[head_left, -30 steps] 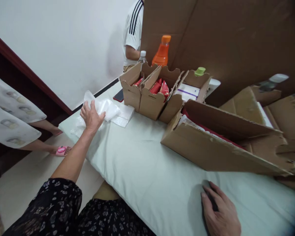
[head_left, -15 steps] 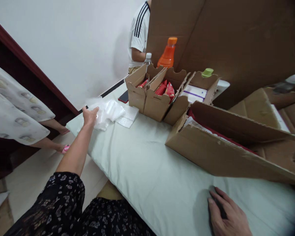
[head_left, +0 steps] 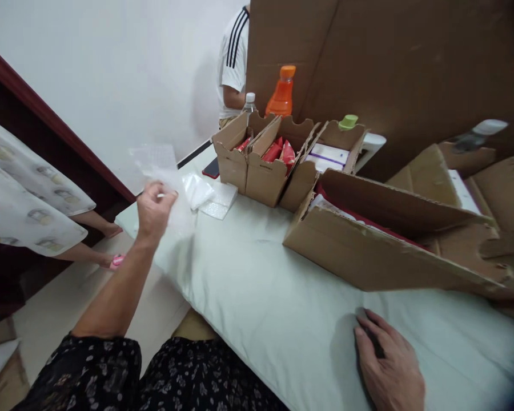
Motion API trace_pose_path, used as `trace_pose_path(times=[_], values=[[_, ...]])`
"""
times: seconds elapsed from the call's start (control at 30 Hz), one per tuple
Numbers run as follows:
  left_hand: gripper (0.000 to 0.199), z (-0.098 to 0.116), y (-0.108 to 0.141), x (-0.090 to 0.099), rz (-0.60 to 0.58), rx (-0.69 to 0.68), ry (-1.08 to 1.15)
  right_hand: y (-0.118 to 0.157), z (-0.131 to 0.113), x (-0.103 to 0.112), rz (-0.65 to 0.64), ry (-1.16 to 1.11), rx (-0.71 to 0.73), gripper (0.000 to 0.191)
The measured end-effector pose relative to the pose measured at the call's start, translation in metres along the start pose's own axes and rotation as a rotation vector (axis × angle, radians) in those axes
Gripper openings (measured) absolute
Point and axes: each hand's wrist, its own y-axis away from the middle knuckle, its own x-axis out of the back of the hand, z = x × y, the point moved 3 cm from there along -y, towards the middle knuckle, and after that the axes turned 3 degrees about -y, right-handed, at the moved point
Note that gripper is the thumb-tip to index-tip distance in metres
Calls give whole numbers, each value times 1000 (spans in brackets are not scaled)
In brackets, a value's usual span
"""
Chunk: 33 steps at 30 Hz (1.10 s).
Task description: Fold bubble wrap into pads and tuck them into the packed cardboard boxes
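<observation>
At the far left of the covered table (head_left: 257,297), my left hand (head_left: 154,211) pinches a translucent plastic bag that looks like bubble wrap (head_left: 156,160). The bag rises above the fingers, and its lower part hangs behind the hand. To the right of it lie a clear plastic bag (head_left: 197,191) and a flat bubble-wrap pouch (head_left: 219,200). My right hand (head_left: 389,359) rests on the pale green cloth at the lower right, thumb and fingers apart, with dark shadow between them. Nothing can be made out in it.
Cut cardboard boxes (head_left: 346,245) with red packets (head_left: 278,151) and white boxes line the far side. An orange bottle (head_left: 281,94), a clear bottle (head_left: 249,103) and a phone (head_left: 212,167) are behind. One person (head_left: 233,63) is beyond the cardboard; another's legs (head_left: 89,220) show at left.
My left hand has lifted one plastic bag off the others, its top now raised above the fingers. The right hand stays on the cloth. The view has shifted slightly.
</observation>
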Motion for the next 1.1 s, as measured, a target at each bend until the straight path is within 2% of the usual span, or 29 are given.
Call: trace_pose_path(times=[0.07, 0.13, 0.23, 0.3, 0.37, 0.43, 0.5, 0.53, 0.6, 0.67, 0.73, 0.83, 1.0, 1.1], values=[[19, 35, 40, -9, -112, -264, -21, 1, -4, 2, 20, -23, -38, 40], [17, 61, 87, -24, -226, -434, 4, 2, -12, 9, 45, -76, -87, 39], [12, 84, 158, -54, -442, -557, 89, 5, -30, 25, 49, -221, -193, 37], [9, 92, 203, -74, -586, -624, 135, 7, -43, 34, -2, -402, -328, 40], [9, 98, 243, -90, -782, -711, 115, 9, -51, 37, -67, -655, -508, 50], [33, 101, 275, -102, -1033, -812, 59, 11, -53, 39, -96, -897, -687, 64], [64, 101, 293, -106, -1244, -873, 29, 11, -50, 40, -102, -1030, -804, 74], [71, 100, 296, -106, -1307, -876, 30, 11, -47, 41, -113, -1037, -835, 76], [64, 97, 290, -103, -1333, -834, 38, 12, -41, 43, -153, -951, -848, 78], [44, 91, 274, -103, -1269, -785, 26, 13, -36, 45, -190, -801, -813, 78], [32, 83, 257, -106, -1164, -754, -31, 14, -35, 45, -196, -653, -740, 75], [38, 71, 240, -118, -1077, -710, -201, 15, -39, 44, -180, -425, -618, 65], [43, 66, 232, -132, -1125, -678, -352, 24, -43, 46, -240, -143, -573, 64], [51, 69, 225, -131, -1054, -668, -356, 30, -39, 54, -143, -18, -499, 62]])
